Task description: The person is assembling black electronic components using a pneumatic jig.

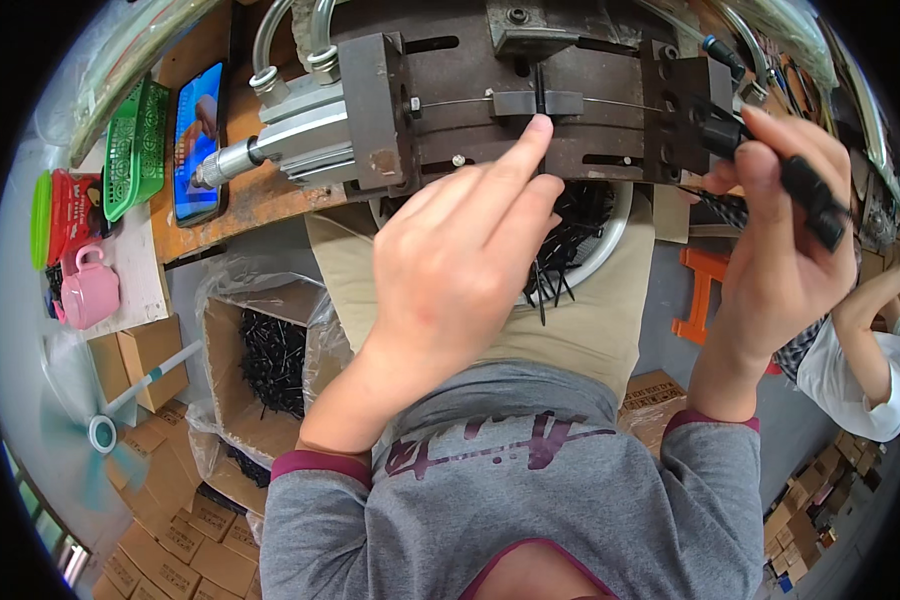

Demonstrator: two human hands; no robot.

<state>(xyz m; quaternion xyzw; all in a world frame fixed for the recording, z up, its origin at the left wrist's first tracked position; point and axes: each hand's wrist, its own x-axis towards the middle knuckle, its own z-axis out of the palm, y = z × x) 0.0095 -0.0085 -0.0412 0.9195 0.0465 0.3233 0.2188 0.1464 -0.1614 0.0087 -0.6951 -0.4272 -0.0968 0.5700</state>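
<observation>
While our unclenched left hand touches the black stick on the far metal block, apparently positioning it, our right hand grasps black parts, and the next move likely needs careful alignment.

Factory-style workshop for small parts

The place looked like a small production workshop. A heavy metal fixture stood at a worn wooden counter, with a silver cylinder and clear hoses fitted to it: machine equipment, not household gear. Slim black parts lay in bulk in a plastic-lined cardboard box, and more showed in a round bowl. Many brown cartons spread across the lower left, with others at the lower right. Another person in a white top was at the right edge, so the space was shared.
</observation>
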